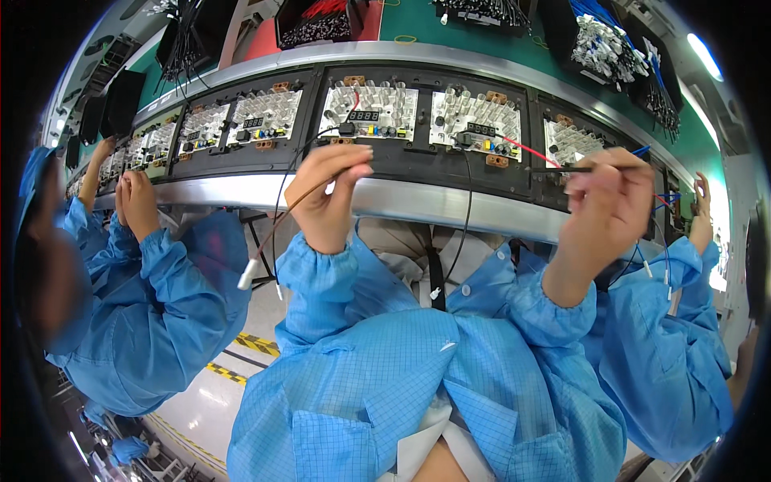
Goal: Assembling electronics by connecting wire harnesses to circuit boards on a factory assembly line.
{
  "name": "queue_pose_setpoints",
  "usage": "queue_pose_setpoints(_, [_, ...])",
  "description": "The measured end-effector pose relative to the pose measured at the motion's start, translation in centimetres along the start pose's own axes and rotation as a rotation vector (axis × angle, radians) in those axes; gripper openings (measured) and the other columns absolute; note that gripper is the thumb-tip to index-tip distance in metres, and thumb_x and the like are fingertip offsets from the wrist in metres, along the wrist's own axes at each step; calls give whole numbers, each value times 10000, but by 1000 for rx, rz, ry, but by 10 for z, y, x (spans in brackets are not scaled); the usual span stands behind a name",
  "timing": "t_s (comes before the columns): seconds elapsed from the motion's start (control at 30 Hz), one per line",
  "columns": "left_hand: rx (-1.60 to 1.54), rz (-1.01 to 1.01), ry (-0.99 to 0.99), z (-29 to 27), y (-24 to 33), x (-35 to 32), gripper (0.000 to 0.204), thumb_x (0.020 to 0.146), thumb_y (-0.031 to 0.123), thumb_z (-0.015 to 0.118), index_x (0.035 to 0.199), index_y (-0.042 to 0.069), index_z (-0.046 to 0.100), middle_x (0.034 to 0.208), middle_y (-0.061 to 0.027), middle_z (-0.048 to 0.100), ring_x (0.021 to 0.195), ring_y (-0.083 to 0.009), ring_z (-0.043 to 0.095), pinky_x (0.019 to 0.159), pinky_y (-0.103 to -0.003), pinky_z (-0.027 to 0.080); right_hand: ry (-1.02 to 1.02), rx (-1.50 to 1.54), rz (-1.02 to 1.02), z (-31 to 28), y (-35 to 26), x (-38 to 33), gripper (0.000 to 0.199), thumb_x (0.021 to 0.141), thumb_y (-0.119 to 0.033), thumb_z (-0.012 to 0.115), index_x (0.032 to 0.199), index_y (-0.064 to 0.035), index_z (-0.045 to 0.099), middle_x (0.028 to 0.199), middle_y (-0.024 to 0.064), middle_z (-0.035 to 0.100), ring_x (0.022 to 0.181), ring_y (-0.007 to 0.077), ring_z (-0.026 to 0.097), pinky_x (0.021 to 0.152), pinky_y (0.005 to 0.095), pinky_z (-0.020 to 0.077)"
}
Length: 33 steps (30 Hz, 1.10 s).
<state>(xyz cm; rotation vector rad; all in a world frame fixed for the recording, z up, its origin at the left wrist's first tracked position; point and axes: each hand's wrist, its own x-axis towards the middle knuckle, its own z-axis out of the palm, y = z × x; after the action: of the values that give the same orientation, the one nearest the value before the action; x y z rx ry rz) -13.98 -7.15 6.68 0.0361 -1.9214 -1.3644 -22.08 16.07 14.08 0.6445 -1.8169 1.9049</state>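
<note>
My left hand (328, 199) is closed in a pinch on a reddish-brown wire (291, 207), in front of the metal rail. That wire hangs down left to a white plug (250, 274). My right hand (604, 210) is closed around a thin black rod (560, 169); its exact kind is unclear. The rod points left, just under a red wire (526, 150) from the circuit board (438, 120) between my hands. Beyond my left hand is another white circuit board (329, 103) with clear cylinders and a digit display. Black wires (470, 201) hang from both boards over the rail.
Black frames holding more circuit boards (267, 112) run along a metal-edged line (418, 197). Behind it, bins of wires (606, 48) stand on a green surface. Co-workers in blue sleeves (173, 277) work close on my left and right, one hand (138, 205) near the rail.
</note>
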Motion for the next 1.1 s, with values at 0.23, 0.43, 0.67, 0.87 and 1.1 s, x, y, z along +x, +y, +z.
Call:
queue_pose_setpoints(0.23, [325, -39, 24, 0, -31, 22, 152, 769, -57, 698, 906, 10, 699, 790, -91, 633, 680, -163, 595, 606, -258, 466, -3, 178, -242, -12, 11, -9, 243, 984, -302, 500, 914, -71, 472, 723, 49, 461, 568, 118, 368, 448, 218, 291])
queue_pose_setpoints(0.43, [411, -19, 7, 1, -30, 33, 123, 790, -55, 679, 907, -14, 680, 793, -103, 639, 659, -167, 613, 601, -255, 486, 183, 191, -314, -34, 27, -24, 244, 990, -308, 472, 914, -77, 464, 690, 41, 404, 566, 137, 355, 437, 227, 278])
queue_pose_setpoints(0.67, [458, 19, 2, -4, -32, 33, 101, 805, -54, 662, 901, -28, 674, 824, -112, 656, 667, -173, 632, 610, -254, 503, 128, 122, -327, -34, 40, -34, 260, 974, -310, 506, 906, -64, 456, 665, 45, 405, 556, 147, 379, 443, 236, 304])
queue_pose_setpoints(0.87, [465, -2, -49, -6, -33, 35, 94, 812, -63, 650, 900, -34, 667, 823, -114, 657, 674, -168, 635, 614, -254, 501, 68, 115, -318, -28, 49, -38, 247, 975, -274, 509, 912, -42, 451, 674, 61, 417, 581, 159, 385, 461, 254, 315])
queue_pose_setpoints(1.1, [467, 13, -49, -8, -38, 36, 108, 800, -46, 675, 904, -17, 678, 789, -104, 645, 658, -162, 619, 606, -252, 486, -164, -102, -223, -26, 58, -40, 35, 868, 24, 546, 897, 9, 534, 781, 145, 609, 686, 242, 600, 631, 313, 498])
